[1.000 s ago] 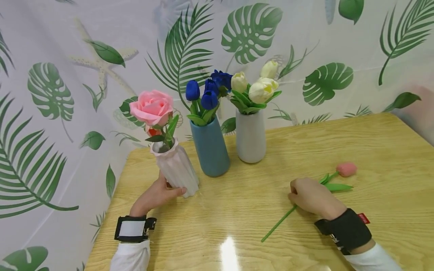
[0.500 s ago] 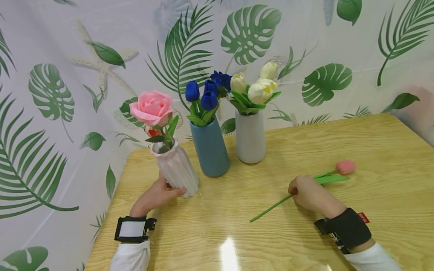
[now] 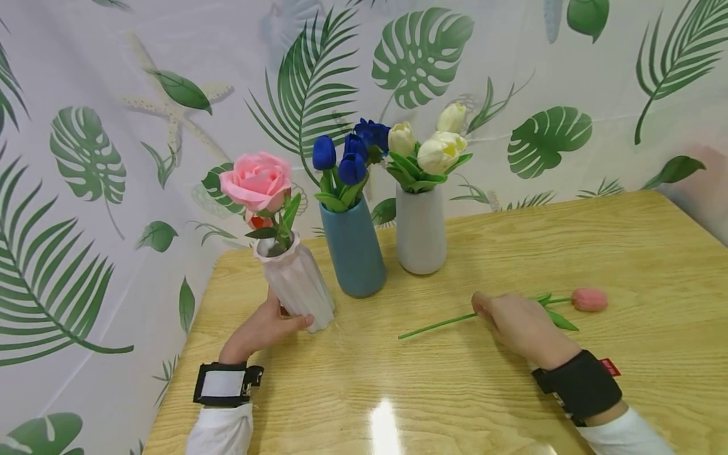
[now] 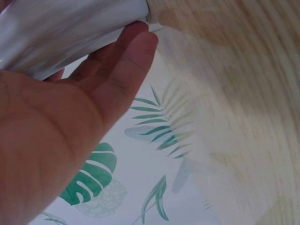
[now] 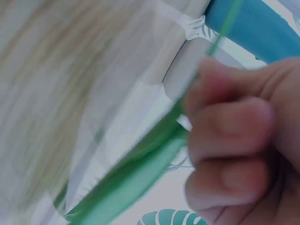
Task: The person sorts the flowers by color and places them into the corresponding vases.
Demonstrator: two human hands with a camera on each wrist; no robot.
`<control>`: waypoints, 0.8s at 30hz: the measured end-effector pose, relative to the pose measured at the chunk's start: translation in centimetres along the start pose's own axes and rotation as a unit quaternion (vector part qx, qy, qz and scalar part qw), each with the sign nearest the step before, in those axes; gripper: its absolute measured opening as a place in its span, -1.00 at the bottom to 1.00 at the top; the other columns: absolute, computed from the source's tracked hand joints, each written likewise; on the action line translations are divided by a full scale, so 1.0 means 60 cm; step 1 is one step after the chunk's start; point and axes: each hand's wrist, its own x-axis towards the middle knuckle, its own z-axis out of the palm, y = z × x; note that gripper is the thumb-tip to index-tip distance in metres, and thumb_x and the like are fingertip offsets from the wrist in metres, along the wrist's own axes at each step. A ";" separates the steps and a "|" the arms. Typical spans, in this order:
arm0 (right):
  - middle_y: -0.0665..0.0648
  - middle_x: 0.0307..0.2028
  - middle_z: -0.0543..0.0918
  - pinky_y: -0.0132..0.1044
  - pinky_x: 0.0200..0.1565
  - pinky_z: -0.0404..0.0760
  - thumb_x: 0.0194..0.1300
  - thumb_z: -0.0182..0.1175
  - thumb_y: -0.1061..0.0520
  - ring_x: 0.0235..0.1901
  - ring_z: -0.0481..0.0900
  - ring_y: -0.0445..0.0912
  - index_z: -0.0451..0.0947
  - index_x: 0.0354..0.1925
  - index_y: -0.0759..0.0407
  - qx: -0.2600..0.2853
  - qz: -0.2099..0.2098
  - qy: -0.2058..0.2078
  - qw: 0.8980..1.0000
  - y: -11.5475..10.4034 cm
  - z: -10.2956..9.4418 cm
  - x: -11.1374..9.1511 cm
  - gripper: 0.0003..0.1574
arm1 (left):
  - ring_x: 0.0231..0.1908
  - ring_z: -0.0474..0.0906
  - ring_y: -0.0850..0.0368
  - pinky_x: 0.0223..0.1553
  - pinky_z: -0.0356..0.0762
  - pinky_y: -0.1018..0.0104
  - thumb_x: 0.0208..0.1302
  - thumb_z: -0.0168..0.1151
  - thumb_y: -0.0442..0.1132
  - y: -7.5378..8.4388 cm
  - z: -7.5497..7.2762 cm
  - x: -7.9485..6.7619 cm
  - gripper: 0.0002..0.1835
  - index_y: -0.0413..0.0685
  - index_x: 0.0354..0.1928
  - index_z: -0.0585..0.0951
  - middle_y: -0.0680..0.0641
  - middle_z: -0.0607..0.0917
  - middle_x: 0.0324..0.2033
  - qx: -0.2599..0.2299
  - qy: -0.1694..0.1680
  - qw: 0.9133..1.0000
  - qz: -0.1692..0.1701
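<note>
My left hand [image 3: 264, 332] grips the lower part of a ribbed pale pink vase [image 3: 297, 278], thumb across its front. The vase leans to the left and bears a large pink rose [image 3: 257, 181] with a smaller red bloom below it. My right hand [image 3: 520, 325] pinches the green stem of a pink tulip [image 3: 589, 300]. The bloom points right and the bare stem end points left toward the vases. In the right wrist view the fingers [image 5: 229, 126] curl round the stem, with a long green leaf [image 5: 140, 173] below them.
A blue vase [image 3: 354, 253] with blue flowers stands right of the pink vase. Beside it is a white vase [image 3: 421, 234] with cream tulips. All are on a wooden table [image 3: 569, 246], backed by a leaf-print cloth [image 3: 489, 38].
The tulip in my right hand has swung round: its stem end has moved left and away from me, so it lies more level across the view. My left hand has stayed on the vase.
</note>
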 end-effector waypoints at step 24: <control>0.08 -0.25 0.60 -0.50 -0.02 0.57 0.45 0.09 0.26 -0.23 0.67 -0.17 0.47 -0.10 0.19 0.858 0.403 0.175 0.264 -0.081 0.005 0.021 -0.92 | 0.21 0.36 -0.16 0.14 0.38 0.00 0.27 0.35 -0.19 -0.001 0.000 0.000 -0.12 -0.07 0.41 -0.06 -0.23 0.35 0.26 -0.007 -0.005 1.000 0.008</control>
